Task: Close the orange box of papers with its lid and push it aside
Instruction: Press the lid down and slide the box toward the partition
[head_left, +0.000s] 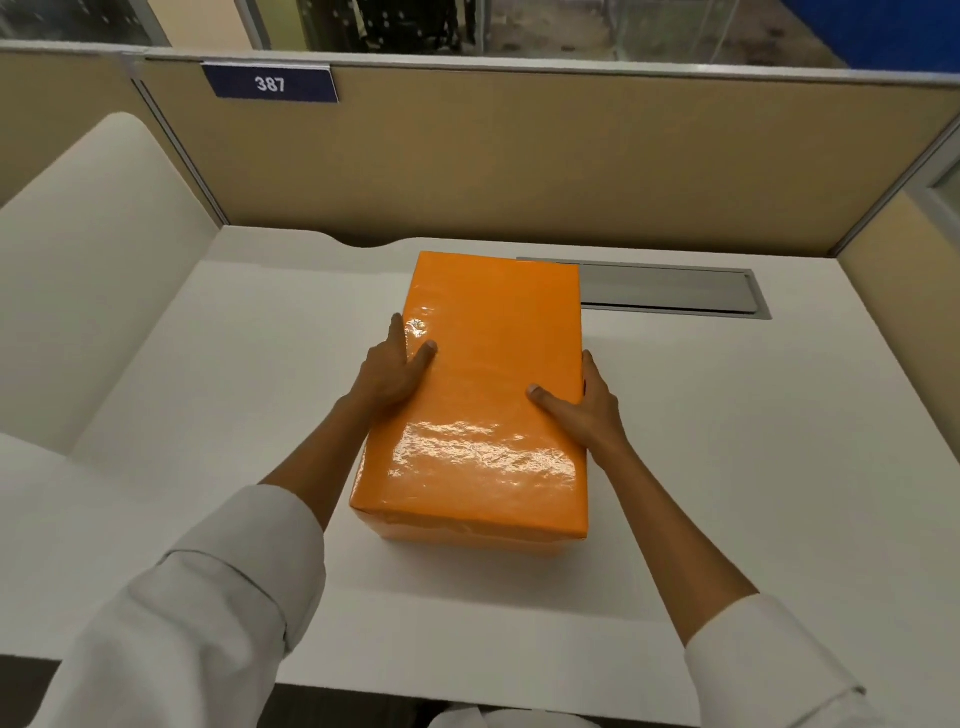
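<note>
Lid (493, 374) seated on orange box (467, 530) mid-desk (727, 467) — left hand (387, 376) and right hand (582, 410) clamping its sides, thumbs on top, fingers spread flat — braced, seemingly, to shove aside.

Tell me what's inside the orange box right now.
Cannot be seen: the lid covers the orange box fully. Both hands, left hand and right hand, rest on its sides and top.

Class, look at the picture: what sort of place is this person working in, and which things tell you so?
Probably an office cubicle: a white desk fenced by tan partition panels, a numbered plate reading 387, and a metal cable tray set into the desk.
</note>
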